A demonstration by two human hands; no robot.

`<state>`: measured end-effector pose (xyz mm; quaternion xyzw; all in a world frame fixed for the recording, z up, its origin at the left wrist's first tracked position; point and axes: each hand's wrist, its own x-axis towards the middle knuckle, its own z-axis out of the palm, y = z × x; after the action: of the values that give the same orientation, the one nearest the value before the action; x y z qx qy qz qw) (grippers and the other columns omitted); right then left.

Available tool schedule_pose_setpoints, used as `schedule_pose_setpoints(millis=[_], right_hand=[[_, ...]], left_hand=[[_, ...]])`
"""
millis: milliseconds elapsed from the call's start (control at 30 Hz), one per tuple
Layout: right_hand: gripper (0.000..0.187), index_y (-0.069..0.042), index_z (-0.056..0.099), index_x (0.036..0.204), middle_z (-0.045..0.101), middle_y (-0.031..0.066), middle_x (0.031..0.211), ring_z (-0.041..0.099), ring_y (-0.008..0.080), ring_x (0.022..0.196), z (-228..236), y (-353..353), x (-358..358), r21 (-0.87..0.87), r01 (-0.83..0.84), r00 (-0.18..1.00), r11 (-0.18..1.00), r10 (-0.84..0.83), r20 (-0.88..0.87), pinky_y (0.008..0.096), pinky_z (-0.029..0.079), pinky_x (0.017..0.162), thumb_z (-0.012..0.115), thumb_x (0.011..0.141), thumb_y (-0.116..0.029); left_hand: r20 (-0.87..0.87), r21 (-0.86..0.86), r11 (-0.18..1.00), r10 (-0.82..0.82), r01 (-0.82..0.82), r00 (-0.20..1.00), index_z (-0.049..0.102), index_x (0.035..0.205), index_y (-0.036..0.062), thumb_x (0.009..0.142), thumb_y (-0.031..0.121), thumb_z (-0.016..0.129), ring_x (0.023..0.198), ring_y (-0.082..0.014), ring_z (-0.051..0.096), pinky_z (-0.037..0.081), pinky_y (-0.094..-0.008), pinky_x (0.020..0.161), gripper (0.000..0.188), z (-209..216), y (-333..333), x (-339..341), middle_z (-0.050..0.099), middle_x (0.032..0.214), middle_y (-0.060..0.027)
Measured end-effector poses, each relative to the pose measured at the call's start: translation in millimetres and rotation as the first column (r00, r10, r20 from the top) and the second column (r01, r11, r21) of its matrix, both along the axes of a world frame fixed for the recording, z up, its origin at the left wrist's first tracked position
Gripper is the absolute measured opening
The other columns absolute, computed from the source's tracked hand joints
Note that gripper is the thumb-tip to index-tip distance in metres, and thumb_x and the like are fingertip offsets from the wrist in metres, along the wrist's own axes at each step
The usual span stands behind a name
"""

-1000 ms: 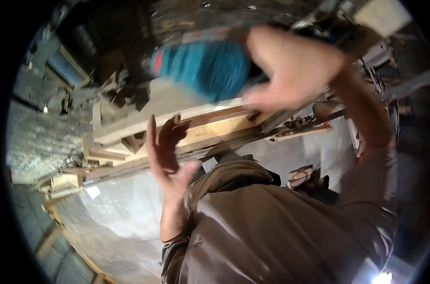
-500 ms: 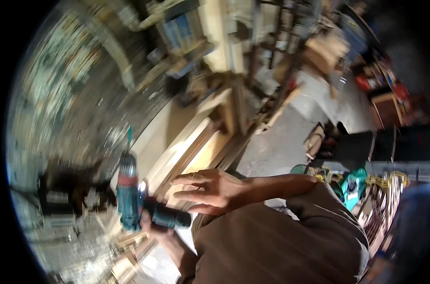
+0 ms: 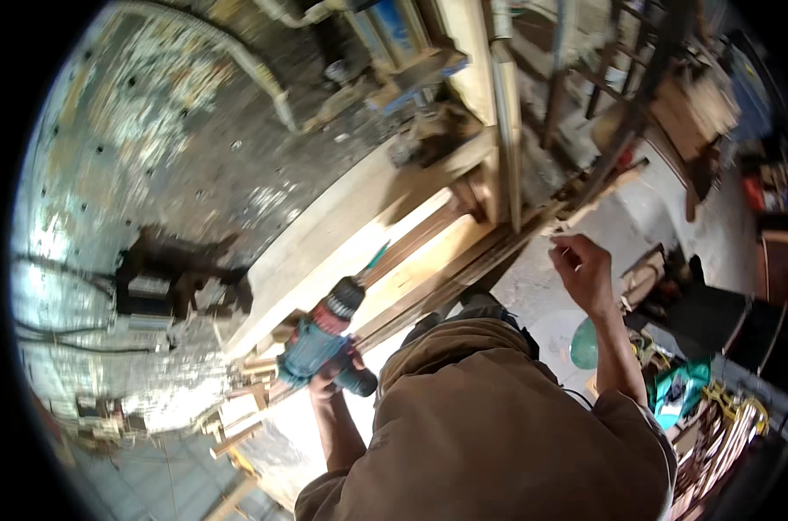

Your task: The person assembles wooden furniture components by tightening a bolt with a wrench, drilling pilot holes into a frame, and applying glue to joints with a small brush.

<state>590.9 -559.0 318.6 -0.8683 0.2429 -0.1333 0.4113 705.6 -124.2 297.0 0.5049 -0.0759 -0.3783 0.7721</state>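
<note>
My left hand (image 3: 331,375) is wrapped round the handle of a teal and dark cordless drill (image 3: 309,349) with a red collar. A slim green bit (image 3: 376,258) sticks out of its black chuck, pointing up and to the right over long wooden boards (image 3: 429,260). Whether the bit touches the wood I cannot tell. Off to the right, apart from the drill, my right hand (image 3: 583,271) is raised above the grey floor. Its fingers are curled together in a pinch; anything between them is too small to make out.
A worn, stained metal surface (image 3: 229,174) fills the upper left, with a hose (image 3: 264,82) on it. An upright timber (image 3: 468,61) stands at the boards' far end. On the right lie a green bag (image 3: 679,391), a dark box (image 3: 715,321) and bundled rods (image 3: 728,443).
My right hand has left the drill's side and moved right, its spread fingers now curled. The drill has swung from pointing up to pointing up and right. The whole view has shifted.
</note>
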Motion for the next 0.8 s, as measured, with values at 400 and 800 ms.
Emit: schedule_pose_setpoints(millis=[400,800], right_hand=[[0.035,-0.008,0.064,0.105,0.065,0.0103,0.089,0.064,0.0316,0.078,-52.0,72.1,-61.7,-0.142,-0.432,0.885,0.89,0.389,-0.256,0.0417,0.053,0.068,0.073,0.072,-0.015],[0.039,-0.01,0.063,0.114,0.066,0.0131,0.097,0.063,0.0326,0.089,-68.2,94.3,-246.2,0.05,-0.02,0.882,0.999,0.041,-0.47,0.0448,0.051,0.074,0.064,0.078,-0.023]], left_hand=[[-0.148,-0.168,0.981,-0.119,0.094,0.982,0.042,0.134,0.0006,0.072,0.023,0.08,0.09,-0.0277,0.063,0.053,-0.0391,0.078,0.076,-20.8,-36.9,-16.8,0.06,0.113,-0.0179],[0.148,0.226,0.713,-0.699,0.664,0.7,0.043,0.129,-0.0004,0.078,0.009,0.064,0.078,-0.0174,0.063,0.054,-0.0306,0.071,0.057,-42.7,-164.1,-87.4,0.064,0.103,-0.0133]])
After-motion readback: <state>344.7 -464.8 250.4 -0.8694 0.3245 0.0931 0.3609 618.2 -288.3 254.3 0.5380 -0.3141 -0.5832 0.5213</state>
